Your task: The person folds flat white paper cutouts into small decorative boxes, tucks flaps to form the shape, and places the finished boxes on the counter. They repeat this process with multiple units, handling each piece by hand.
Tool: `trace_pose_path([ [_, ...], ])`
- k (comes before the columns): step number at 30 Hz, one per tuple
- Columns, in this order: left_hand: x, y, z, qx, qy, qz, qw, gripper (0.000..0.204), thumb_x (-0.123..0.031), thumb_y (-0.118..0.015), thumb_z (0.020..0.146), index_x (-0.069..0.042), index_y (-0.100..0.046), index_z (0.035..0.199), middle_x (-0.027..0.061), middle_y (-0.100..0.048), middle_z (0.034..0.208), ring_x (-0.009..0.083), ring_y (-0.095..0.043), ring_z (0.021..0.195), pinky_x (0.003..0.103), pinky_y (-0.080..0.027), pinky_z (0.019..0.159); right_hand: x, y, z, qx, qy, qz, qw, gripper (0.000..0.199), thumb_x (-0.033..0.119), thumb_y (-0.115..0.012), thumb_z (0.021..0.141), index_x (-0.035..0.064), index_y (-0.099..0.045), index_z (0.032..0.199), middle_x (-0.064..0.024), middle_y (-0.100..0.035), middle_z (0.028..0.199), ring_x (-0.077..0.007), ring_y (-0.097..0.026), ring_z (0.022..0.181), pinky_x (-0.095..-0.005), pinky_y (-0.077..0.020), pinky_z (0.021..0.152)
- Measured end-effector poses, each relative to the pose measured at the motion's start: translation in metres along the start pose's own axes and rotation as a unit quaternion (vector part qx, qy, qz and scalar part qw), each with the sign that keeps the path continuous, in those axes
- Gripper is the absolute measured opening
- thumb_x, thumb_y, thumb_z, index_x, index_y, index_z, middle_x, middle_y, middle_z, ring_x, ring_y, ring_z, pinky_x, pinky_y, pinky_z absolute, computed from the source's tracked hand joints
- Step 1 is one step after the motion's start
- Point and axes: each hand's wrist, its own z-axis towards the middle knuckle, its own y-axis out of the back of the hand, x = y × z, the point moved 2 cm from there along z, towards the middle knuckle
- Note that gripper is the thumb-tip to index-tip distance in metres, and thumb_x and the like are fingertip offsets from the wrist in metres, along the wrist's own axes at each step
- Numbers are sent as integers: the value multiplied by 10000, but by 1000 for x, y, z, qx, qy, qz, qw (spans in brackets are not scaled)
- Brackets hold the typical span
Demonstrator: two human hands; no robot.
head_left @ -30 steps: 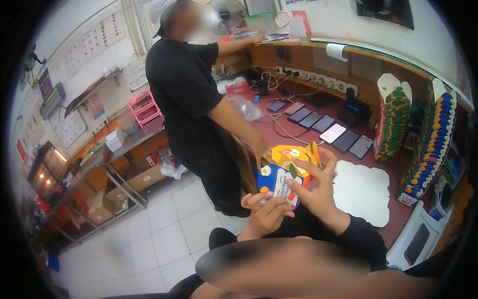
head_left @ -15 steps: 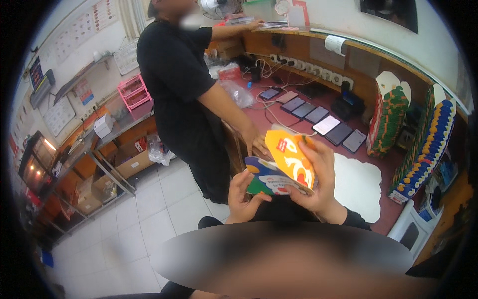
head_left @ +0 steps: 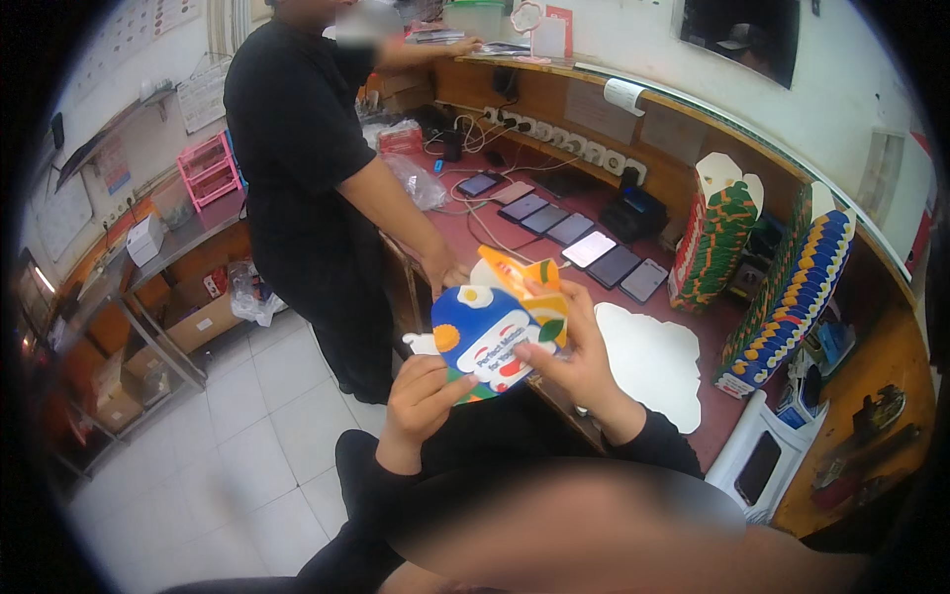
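A printed paperboard food carton (head_left: 482, 322), blue with egg pictures on its front and yellow-orange on its side panels, is held up above the table's near edge. My left hand (head_left: 421, 398) pinches its lower left corner, thumb on the front. My right hand (head_left: 582, 358) grips the right side, its thumb across the blue panel and its fingers behind at the yellow panel. A white tab sticks out at the carton's left. Beside my right hand, white flat carton blanks (head_left: 648, 361) lie on the reddish table (head_left: 475, 223). The carton's underside is hidden.
To the right stand a red-green stack of nested cartons (head_left: 712, 243) and a blue-yellow stack (head_left: 797, 297). Several phones (head_left: 569, 230) with cables lie behind, below a row of sockets (head_left: 564, 145). A person in black (head_left: 307, 178) stands at left, one hand near my carton.
The carton has turned so its blue front faces me, with the yellow panel now behind it. My left hand has moved to its lower corner. The whole view has shifted.
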Motion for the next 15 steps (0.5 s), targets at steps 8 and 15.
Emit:
trace_pose_path([
  [8, -10, -8, -11, -72, 102, -66, 990, 275, -135, -924, 668, -216, -798, 898, 36, -601, 1030, 265, -501, 1168, 361, -440, 919, 14, -3, -1, -40, -3, 45, 998, 742, 220, -877, 771, 56, -541, 1413, -134, -419, 1271, -257, -482, 1277, -359, -414, 1099],
  [15, -11, -30, -14, -121, 209, -275, 931, 244, -99, -922, 698, -222, -781, 855, 107, -444, 1319, 319, -387, 1362, 394, -462, 1048, 25, 24, 11, -70, -34, 345, 935, 972, 237, -774, 834, 49, -217, 1608, -135, -475, 1435, -234, -483, 1332, -387, -356, 1156],
])
